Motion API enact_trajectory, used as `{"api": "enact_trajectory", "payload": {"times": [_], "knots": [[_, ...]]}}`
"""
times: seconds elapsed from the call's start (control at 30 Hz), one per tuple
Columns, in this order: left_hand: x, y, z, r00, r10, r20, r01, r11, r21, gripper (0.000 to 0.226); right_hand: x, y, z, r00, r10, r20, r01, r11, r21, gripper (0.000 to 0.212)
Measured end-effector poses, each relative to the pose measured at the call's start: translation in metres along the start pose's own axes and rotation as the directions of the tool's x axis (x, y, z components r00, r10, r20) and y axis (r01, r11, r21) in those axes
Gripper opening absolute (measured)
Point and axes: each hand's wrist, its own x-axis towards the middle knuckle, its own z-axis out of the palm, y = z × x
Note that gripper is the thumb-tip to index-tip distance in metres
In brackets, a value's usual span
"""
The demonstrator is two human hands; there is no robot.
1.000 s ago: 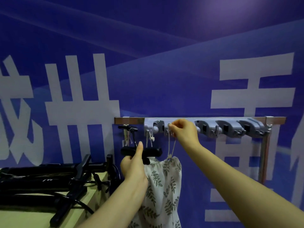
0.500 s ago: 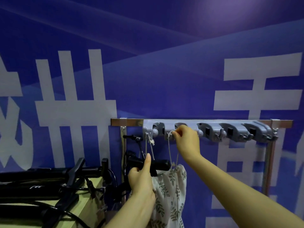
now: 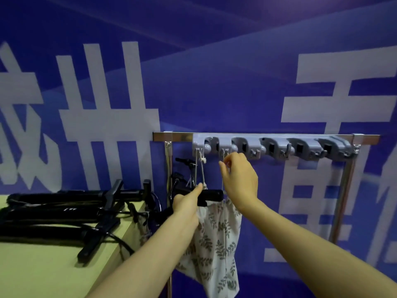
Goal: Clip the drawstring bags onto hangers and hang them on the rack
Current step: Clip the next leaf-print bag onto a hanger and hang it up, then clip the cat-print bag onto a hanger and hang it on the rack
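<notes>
Under the rack: the leaf-print drawstring bag (image 3: 217, 239) hangs below the grey hook strip (image 3: 272, 145) of the rack (image 3: 257, 136), at its left end, and is clipped to a black hanger (image 3: 206, 195).
Left hand: the left hand (image 3: 186, 204) is closed around the left part of the black hanger, thumb pointing up along it, and it supports the bag from below.
Right hand: the right hand (image 3: 240, 179) pinches the right cord (image 3: 223, 168) of the bag with the fingertips drawn narrow, just under a hook of the strip.
Cords: the left cord (image 3: 200, 166), with a knot, already goes up to the first hook; the right cord rises toward the second hook, but I cannot tell if it is fully seated there.
How the bag will handle: it looks like thin cloth, light and soft, so it folds and swings easily. I judge it is better to hold the stiff hanger or the cord, not the loose cloth.
Content of the bag: the bag hangs flat and limp; it seems empty, though its inside is not visible.
Table: a yellow-green table (image 3: 43, 274) at the left carries a pile of spare black hangers (image 3: 71, 211).
Other hooks: the hooks to the right appear free.
</notes>
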Motion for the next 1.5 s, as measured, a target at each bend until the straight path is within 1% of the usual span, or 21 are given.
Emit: {"api": "enact_trajectory", "payload": {"times": [0.07,0.17,0.2,0.3,0.37,0.47,0.5,0.57,0.63,0.67,0.7,0.73,0.8,0.83,0.87,0.93,1.03,1.23,1.37,1.43,1.5], "knots": [[-0.006,0.003,-0.006,0.999,-0.031,0.02,0.03,0.999,0.041,0.061,-0.011,-0.009,-0.003,0.999,-0.046,0.029,0.045,0.999,0.009,0.022],[-0.014,0.01,-0.016,0.991,-0.092,0.098,0.084,0.993,0.082,0.084,-0.022,-0.026,-0.006,0.993,-0.077,0.095,0.072,0.996,0.061,0.028],[-0.017,0.014,-0.022,0.99,-0.098,0.106,0.089,0.992,0.09,0.084,-0.026,-0.034,-0.007,0.99,-0.088,0.108,0.079,0.994,0.078,0.031],[-0.031,0.03,-0.043,0.998,-0.044,0.053,0.04,0.997,0.071,0.07,-0.037,-0.057,-0.007,0.983,-0.124,0.136,0.106,0.985,0.137,0.038],[-0.041,0.043,-0.066,0.999,-0.009,0.046,0.007,0.999,0.039,0.061,-0.047,-0.078,-0.005,0.976,-0.146,0.163,0.113,0.975,0.192,0.04],[-0.061,0.065,-0.114,0.999,0.053,0.012,-0.053,0.998,0.034,0.047,-0.069,-0.115,0.004,0.96,-0.202,0.192,0.145,0.951,0.272,0.04],[-0.066,0.071,-0.139,0.997,0.073,-0.031,-0.072,0.996,0.05,0.042,-0.079,-0.133,0.009,0.949,-0.23,0.214,0.157,0.937,0.311,0.04],[-0.075,0.082,-0.182,0.989,0.113,-0.091,-0.104,0.99,0.097,0.032,-0.098,-0.163,0.02,0.913,-0.284,0.293,0.172,0.919,0.353,0.037],[-0.082,0.089,-0.225,0.973,0.172,-0.156,-0.138,0.969,0.204,0.015,-0.117,-0.188,0.035,0.825,-0.341,0.451,0.178,0.914,0.366,0.031],[-0.085,0.091,-0.247,0.954,0.226,-0.198,-0.163,0.943,0.288,0.015,-0.128,-0.2,0.043,0.762,-0.366,0.534,0.184,0.914,0.363,0.028],[-0.088,0.091,-0.269,0.931,0.291,-0.221,-0.185,0.896,0.403,0.016,-0.14,-0.209,0.052,0.702,-0.386,0.599,0.194,0.912,0.36,0.024],[-0.093,0.09,-0.29,0.906,0.363,-0.217,-0.199,0.819,0.538,0.017,-0.151,-0.217,0.059,0.651,-0.395,0.648,0.202,0.913,0.354,0.021],[-0.101,0.087,-0.327,0.863,0.469,-0.189,-0.19,0.647,0.739,0.019,-0.173,-0.229,0.071,0.592,-0.403,0.698,0.209,0.913,0.35,0.019],[-0.103,0.086,-0.341,0.853,0.489,-0.181,-0.178,0.6,0.78,0.019,-0.182,-0.233,0.077,0.576,-0.405,0.71,0.213,0.913,0.347,0.019],[-0.106,0.085,-0.353,0.852,0.494,-0.176,-0.168,0.575,0.801,0.017,-0.189,-0.236,0.082,0.565,-0.402,0.721,0.218,0.915,0.339,0.02],[-0.109,0.084,-0.37,0.843,0.507,-0.18,-0.151,0.545,0.825,0.014,-0.199,-0.238,0.089,0.562,-0.383,0.733,0.223,0.924,0.312,0.02],[-0.113,0.082,-0.388,0.81,0.557,-0.185,-0.154,0.506,0.849,0.018,-0.21,-0.243,0.102,0.588,-0.341,0.734,0.211,0.94,0.267,0.021],[-0.102,0.076,-0.412,0.698,0.681,-0.222,-0.071,0.374,0.925,0.027,-0.216,-0.248,0.121,0.628,-0.282,0.725,0.209,0.959,0.192,0.02],[-0.09,0.072,-0.424,0.64,0.75,-0.166,-0.022,0.234,0.972,0.04,-0.213,-0.251,0.131,0.618,-0.274,0.737,0.228,0.96,0.166,0.017],[-0.085,0.071,-0.426,0.632,0.761,-0.145,0.018,0.172,0.985,0.045,-0.211,-0.252,0.136,0.609,-0.271,0.746,0.237,0.959,0.155,0.016],[-0.079,0.07,-0.427,0.64,0.754,-0.146,0.047,0.152,0.987,0.042,-0.209,-0.252,0.14,0.593,-0.263,0.761,0.245,0.959,0.141,0.017]]}}
